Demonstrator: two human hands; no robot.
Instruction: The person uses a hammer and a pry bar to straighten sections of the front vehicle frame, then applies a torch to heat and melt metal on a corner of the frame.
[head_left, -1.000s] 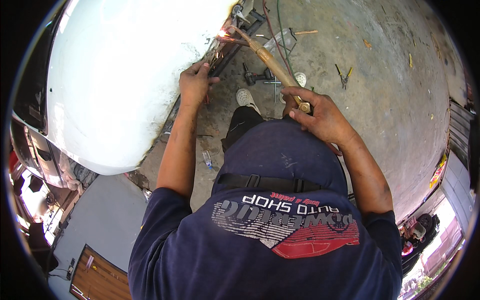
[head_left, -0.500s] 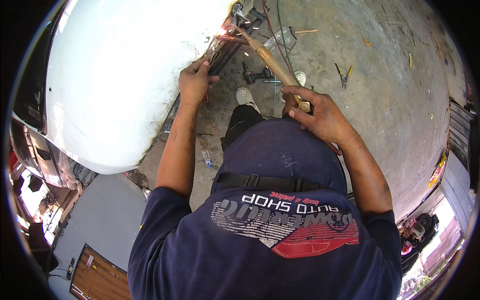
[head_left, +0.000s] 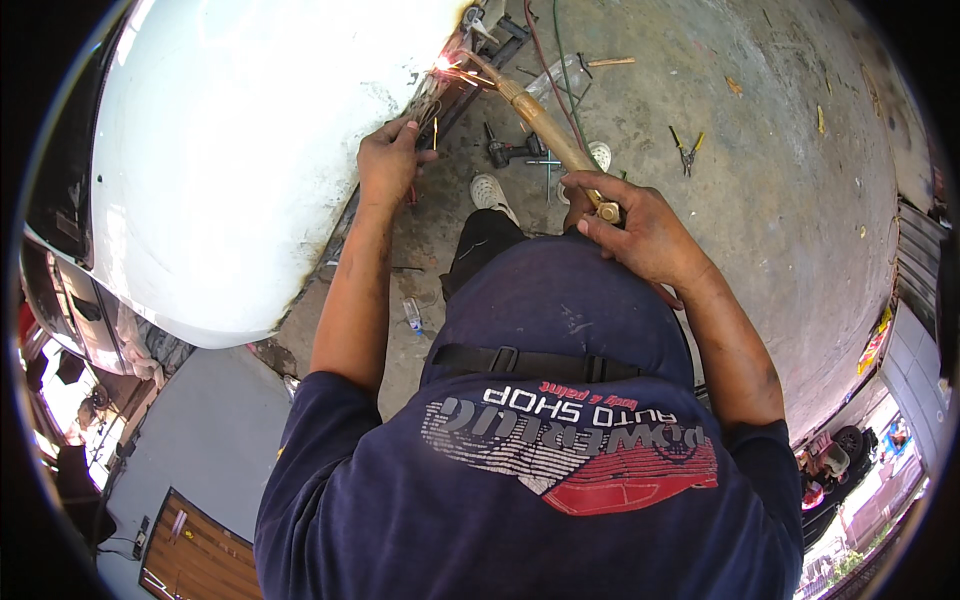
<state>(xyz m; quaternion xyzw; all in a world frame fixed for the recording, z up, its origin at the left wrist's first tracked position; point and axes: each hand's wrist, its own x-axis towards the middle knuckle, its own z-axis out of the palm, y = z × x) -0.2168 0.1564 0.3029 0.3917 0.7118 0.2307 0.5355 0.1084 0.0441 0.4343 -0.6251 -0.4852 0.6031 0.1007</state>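
Upper centre of the frame: a brass-coloured gas torch [head_left: 545, 125], a tapering metal tube with a slender bent tip, slants toward a small white-hot glow [head_left: 444, 64] throwing orange sparks. The glow lies at the edge of a glossy, convex white vehicle body panel [head_left: 250, 150] filling the upper left, its rim rough, brown and scorched. The right hand [head_left: 645, 235], right of centre, curls thumb and fingers around the torch's rear end, beside a brass nut. The left hand [head_left: 388, 165] is at the panel's ragged edge, thumb and forefinger drawn together near thin looped wire [head_left: 430, 108]; whether they pinch it cannot be told. Red [head_left: 537, 40] and green [head_left: 561, 50] hoses cross the mottled concrete floor [head_left: 780, 250], where a dark pistol-shaped power tool [head_left: 510, 150] and yellow-handled pliers [head_left: 688, 155] lie.
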